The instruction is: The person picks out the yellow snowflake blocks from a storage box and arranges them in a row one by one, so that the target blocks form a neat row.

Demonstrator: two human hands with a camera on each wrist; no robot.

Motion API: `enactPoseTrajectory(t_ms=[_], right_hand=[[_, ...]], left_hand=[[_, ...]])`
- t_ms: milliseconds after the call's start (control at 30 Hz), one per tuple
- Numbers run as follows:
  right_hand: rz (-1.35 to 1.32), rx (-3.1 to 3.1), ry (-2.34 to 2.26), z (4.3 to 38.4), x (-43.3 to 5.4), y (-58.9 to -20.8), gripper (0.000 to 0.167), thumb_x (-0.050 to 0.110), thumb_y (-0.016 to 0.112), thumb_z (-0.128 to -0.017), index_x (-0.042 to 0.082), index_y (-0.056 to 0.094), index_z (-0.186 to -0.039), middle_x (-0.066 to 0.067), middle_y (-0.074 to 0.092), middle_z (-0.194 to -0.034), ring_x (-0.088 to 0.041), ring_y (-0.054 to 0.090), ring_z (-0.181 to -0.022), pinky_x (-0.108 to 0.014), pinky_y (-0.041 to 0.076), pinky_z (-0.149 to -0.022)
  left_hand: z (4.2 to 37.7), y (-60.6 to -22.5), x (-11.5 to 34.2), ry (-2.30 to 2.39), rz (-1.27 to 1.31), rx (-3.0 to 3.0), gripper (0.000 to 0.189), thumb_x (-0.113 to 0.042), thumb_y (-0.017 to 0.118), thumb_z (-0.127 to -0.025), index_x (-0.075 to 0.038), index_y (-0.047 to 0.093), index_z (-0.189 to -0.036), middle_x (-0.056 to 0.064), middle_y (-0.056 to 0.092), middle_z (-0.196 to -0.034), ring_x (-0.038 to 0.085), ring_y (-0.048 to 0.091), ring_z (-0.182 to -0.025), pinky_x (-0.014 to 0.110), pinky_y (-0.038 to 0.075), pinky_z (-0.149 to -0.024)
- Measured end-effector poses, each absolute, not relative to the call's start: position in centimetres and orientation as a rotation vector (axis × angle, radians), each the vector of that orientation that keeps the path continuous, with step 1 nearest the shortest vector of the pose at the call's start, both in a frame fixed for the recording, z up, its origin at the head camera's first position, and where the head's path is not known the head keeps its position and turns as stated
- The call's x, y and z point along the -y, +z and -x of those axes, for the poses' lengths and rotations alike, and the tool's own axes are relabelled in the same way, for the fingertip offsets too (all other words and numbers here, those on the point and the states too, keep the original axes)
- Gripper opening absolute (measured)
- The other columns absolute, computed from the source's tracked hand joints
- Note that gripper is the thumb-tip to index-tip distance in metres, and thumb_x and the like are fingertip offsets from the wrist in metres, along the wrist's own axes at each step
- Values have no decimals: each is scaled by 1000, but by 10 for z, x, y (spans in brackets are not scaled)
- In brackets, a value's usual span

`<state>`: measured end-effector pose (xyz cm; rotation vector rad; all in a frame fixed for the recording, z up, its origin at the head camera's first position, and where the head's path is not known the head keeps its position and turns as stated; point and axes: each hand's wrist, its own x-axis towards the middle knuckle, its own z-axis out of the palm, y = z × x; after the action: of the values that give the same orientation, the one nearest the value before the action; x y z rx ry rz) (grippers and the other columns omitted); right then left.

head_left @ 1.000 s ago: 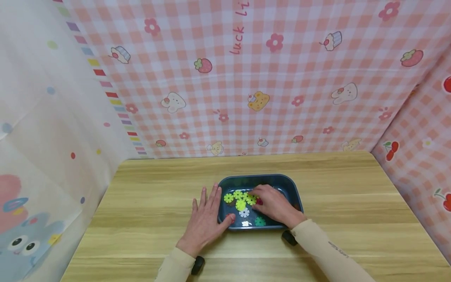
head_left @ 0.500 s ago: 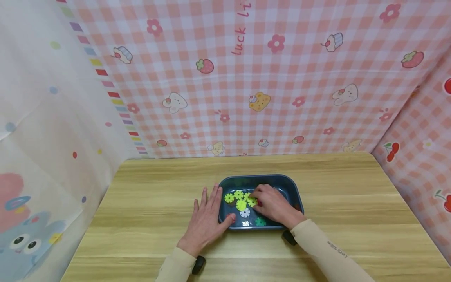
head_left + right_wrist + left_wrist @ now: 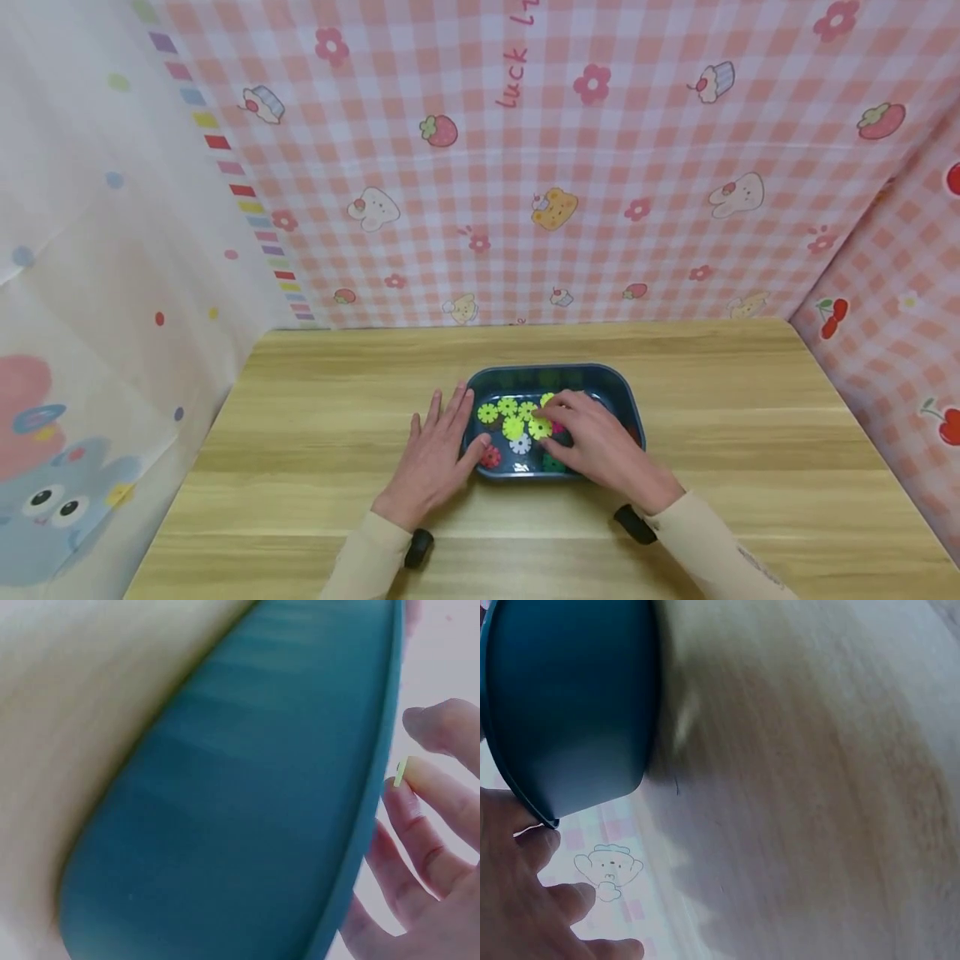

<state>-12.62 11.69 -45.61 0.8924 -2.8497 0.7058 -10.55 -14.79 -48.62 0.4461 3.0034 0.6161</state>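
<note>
A dark blue tray (image 3: 517, 379) holds several yellow-green notched plastic discs (image 3: 488, 413), a white disc (image 3: 520, 443), a red disc (image 3: 491, 456) and a dark green disc (image 3: 552, 462). My left hand (image 3: 431, 471) rests along the tray's left side, fingers straight at the rim, thumb over the near left corner. Inside the tray, my right hand (image 3: 603, 442) holds a yellow-green disc (image 3: 540, 428) at its fingertips. In the right wrist view, this disc (image 3: 401, 772) shows edge-on beside the index and middle fingertips. A pink disc (image 3: 558, 427) is partly hidden under that hand.
The tray stands on a wooden table (image 3: 337, 417). A pink checked cloth (image 3: 480, 167) hangs behind the table's far edge, with more cloth on both sides. Black wrist straps (image 3: 636, 525) sit below both hands.
My right hand has shifted slightly right and its thumb and fingers have spread, showing more of the yellow-green disc. My left thumb has moved up and left, uncovering the red disc.
</note>
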Motion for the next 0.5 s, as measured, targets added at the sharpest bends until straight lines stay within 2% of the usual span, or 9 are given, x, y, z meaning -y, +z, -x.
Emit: enactPoseTrajectory(t_ms=[233,500], right_hand=[[-981,2696,750,106,-118,-452,38,21,88,-85,14,78,-120,-2,67,-117,-21,63,-108,-47,57,-94],[-1076,2575,770,86,-115,-456,38,22,90,-83,15,78,-118,-2,67,-118,-21,64,-110,-44,59,-91]], left_hand=[[106,-486,148,612,-434,-3004,73,-53,42,-108,-13,22,-166,4,13,-174,39,9,-158,69,15,-122],[105,-486,148,606,-440,-3004,74,-54,41,-108,-12,22,-166,5,14,-174,39,10,-158,69,17,-122]])
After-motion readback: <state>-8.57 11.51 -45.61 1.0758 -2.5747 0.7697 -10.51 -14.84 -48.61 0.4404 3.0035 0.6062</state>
